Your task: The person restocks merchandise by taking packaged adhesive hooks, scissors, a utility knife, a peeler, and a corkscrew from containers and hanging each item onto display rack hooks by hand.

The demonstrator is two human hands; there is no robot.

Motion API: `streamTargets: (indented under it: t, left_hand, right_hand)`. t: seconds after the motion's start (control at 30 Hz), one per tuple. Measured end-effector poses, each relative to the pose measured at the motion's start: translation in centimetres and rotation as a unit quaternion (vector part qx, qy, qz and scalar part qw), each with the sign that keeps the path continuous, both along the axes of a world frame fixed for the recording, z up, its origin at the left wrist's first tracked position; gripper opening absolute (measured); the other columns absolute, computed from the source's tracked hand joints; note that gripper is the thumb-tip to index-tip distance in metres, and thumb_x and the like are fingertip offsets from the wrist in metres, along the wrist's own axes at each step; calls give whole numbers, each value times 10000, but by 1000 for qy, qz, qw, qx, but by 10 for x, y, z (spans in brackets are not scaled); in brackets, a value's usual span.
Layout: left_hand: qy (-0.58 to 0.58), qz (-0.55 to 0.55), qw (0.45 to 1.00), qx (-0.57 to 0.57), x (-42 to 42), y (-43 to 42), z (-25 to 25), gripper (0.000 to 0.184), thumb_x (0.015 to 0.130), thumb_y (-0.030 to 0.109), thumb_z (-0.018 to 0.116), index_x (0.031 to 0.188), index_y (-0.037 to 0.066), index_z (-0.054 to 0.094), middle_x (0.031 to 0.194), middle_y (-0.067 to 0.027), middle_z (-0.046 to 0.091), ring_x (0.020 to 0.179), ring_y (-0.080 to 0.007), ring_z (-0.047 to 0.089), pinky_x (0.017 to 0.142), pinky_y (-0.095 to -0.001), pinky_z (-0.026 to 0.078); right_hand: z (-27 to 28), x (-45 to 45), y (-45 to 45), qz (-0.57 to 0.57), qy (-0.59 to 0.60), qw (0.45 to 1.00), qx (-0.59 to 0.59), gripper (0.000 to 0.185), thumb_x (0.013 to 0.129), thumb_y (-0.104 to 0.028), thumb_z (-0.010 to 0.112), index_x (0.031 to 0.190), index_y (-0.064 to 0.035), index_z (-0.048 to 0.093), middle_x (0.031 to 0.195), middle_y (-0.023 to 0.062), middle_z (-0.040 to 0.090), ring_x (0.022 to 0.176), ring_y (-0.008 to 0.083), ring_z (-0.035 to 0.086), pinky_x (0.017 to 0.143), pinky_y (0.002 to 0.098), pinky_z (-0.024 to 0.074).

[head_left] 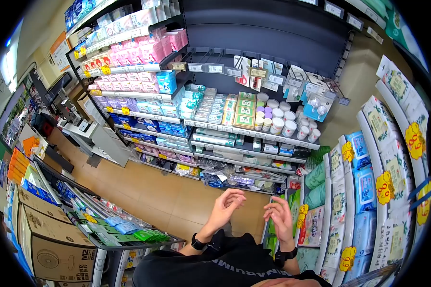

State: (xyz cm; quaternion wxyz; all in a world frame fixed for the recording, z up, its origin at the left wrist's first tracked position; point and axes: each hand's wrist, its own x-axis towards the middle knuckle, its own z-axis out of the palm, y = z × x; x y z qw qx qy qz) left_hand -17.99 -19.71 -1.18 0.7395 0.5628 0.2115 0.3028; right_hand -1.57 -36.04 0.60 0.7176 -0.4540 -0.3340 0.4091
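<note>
My left hand (pixel 226 206) is raised in front of my body, its fingers loosely bent and apart, with nothing in it. A little to its right, my right hand (pixel 279 216) is also up, fingers half curled and spread, holding nothing. The two hands do not touch each other. A dark band sits on each wrist. Closest to my right hand are the green packages (pixel 294 203) and a red-and-white pack (pixel 312 224) on the right-hand shelf. Below my left hand I see the tan tiled floor (pixel 177 201).
Ahead stands a shelf unit with pink packs (pixel 151 50), white jars (pixel 277 125) and hanging cards (pixel 321 107). Blue wipe packs (pixel 365 186) and yellow price tags (pixel 384 187) line the right shelf. At left are a low rack (pixel 115 222) and a cardboard fan box (pixel 57 244).
</note>
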Motion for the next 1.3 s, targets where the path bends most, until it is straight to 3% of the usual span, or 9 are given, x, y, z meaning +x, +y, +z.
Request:
streamTargets:
  t: [0.33, 0.43, 0.5, 0.9, 1.3]
  left_hand:
    - [8, -57, 998, 1, -32, -54, -1, 277, 1008, 153, 605, 1244, 14, 562, 1106, -75, 681, 975, -123, 655, 853, -261, 516]
    - [3, -60, 998, 1, -36, -63, 4, 272, 1007, 141, 596, 1240, 6, 557, 1092, -80, 681, 939, -127, 652, 811, -258, 510]
    - [5, -72, 997, 12, -42, -67, 13, 276, 1007, 143, 596, 1243, 7, 555, 1094, -78, 679, 938, -127, 652, 809, -258, 510]
    - [5, -74, 997, 15, -135, -80, 26, 271, 1005, 148, 602, 1239, 18, 561, 1092, -69, 678, 935, -119, 651, 790, -250, 502]
    - [16, -197, 980, -31, -204, -124, 17, 262, 1008, 165, 602, 1221, 19, 563, 1072, -71, 685, 936, -121, 645, 799, -256, 495]
  right_hand:
    - [-5, -53, -70, -30, 17, 999, 2, 539, 942, -95, 591, 1421, 14, 371, 1148, 163, 596, 916, 182, 618, 800, 299, 494]
    - [0, -66, -81, -49, -6, 999, -3, 544, 937, -103, 601, 1418, 14, 376, 1147, 157, 596, 916, 178, 616, 799, 291, 490]
    - [0, -71, -85, -91, -43, 995, -25, 545, 934, -111, 608, 1415, 11, 382, 1146, 152, 597, 914, 170, 613, 795, 280, 485]
    - [21, -158, -86, -92, -36, 995, -22, 534, 931, -96, 599, 1411, 10, 390, 1136, 154, 604, 912, 168, 613, 802, 281, 487]
    - [19, -282, -155, -189, -19, 981, -49, 544, 937, -73, 593, 1426, 13, 369, 1105, 156, 622, 913, 166, 612, 816, 278, 484]
